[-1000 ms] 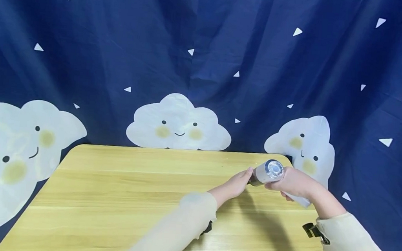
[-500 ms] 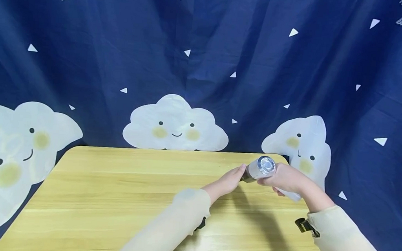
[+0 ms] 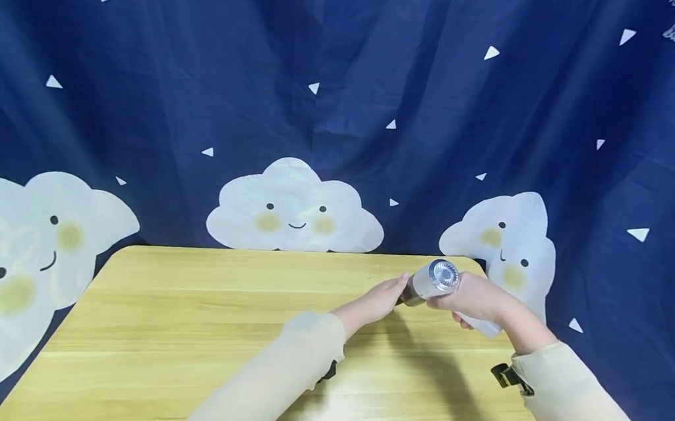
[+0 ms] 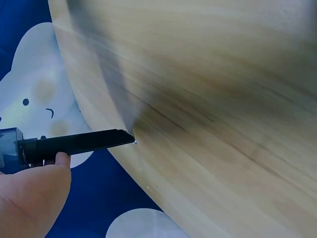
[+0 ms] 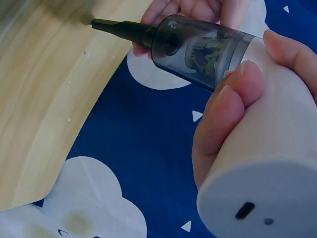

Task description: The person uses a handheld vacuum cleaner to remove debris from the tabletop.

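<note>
Both hands hold a handheld vacuum cleaner (image 3: 425, 285) over the far right corner of the table. My right hand (image 3: 478, 297) grips its white handle (image 5: 270, 129), fingers curled round it in the right wrist view. My left hand (image 3: 376, 302) holds the front end, where a black crevice nozzle (image 4: 79, 145) joins the smoky clear dust cup (image 5: 185, 49). The nozzle slants down, its tip close over the wood near the table edge. Small pale specks (image 4: 153, 187) dot the wood by the tip.
The pale wooden table (image 3: 197, 331) has rounded far corners. Right behind it hangs a dark blue curtain (image 3: 344, 125) with white triangles and smiling clouds. Black straps (image 3: 505, 376) show at both beige sleeves.
The vacuum cleaner and both hands have shifted a little to the left along the far edge, with both holds kept. The head view has also swung slightly.
</note>
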Available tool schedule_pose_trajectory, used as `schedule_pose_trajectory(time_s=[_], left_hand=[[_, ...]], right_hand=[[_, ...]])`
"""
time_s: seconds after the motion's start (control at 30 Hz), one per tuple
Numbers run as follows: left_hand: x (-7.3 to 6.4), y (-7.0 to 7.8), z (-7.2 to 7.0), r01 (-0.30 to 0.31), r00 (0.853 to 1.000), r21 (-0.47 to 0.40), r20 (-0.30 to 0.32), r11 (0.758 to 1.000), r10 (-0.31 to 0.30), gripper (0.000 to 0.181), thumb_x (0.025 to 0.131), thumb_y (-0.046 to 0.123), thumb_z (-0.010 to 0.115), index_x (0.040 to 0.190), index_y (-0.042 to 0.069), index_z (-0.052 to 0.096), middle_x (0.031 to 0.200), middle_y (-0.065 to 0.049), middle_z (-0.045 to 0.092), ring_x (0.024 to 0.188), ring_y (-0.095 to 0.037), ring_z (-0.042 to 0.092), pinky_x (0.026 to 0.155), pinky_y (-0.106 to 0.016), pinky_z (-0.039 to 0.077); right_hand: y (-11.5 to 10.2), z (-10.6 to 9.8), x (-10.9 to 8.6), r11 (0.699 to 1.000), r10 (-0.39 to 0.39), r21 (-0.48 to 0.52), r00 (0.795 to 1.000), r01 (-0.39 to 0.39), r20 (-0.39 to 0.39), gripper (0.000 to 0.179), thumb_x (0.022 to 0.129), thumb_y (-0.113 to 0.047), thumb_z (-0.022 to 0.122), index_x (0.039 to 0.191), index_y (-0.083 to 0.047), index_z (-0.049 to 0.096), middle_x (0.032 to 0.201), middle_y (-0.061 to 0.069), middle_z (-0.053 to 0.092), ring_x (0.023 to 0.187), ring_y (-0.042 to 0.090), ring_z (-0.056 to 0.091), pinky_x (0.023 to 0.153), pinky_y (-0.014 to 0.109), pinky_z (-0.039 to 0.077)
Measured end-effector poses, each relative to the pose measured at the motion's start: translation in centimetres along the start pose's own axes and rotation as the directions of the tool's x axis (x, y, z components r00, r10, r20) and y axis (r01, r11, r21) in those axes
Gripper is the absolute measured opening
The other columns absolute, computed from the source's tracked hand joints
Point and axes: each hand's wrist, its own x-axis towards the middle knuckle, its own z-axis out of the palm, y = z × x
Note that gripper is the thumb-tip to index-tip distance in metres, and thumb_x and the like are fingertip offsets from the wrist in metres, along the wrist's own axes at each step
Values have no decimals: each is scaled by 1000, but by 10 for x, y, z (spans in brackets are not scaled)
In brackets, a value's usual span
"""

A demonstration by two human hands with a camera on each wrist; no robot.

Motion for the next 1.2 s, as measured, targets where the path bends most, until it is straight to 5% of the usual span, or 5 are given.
schedule_pose_trajectory(time_s=[0.3,0.57,0.77,1.2], left_hand=[[-6,-4,-15,1,1000,58,-8,998,-1,70,105,59,11,151,19,47,151,-7,49,141,-30,42,115,-49,32],[-6,-12,-32,17,1000,25,-25,1000,-16,80,100,69,10,147,17,51,148,-8,52,139,-31,43,115,-51,32],[-5,-19,-41,37,998,6,-59,999,-36,79,100,69,12,148,19,50,148,-7,52,139,-32,43,115,-52,32],[-2,-26,-49,3,985,-35,-172,999,-9,68,109,51,15,145,7,52,145,-15,53,138,-36,44,115,-52,31]], right_hand=[[-5,7,9,1000,-28,5,1000,28,15,34,87,-33,75,106,-6,68,57,7,58,46,17,55,47,32,50],[-13,8,28,999,-54,0,998,54,17,28,87,-31,75,100,-7,68,56,6,56,45,16,53,46,31,49],[-19,10,41,997,-76,26,996,75,43,31,85,-31,77,103,-7,69,56,6,55,45,17,53,46,30,48],[-30,18,61,997,-62,-56,998,62,-1,30,82,-39,78,85,-10,71,53,4,57,43,16,54,45,29,48]])
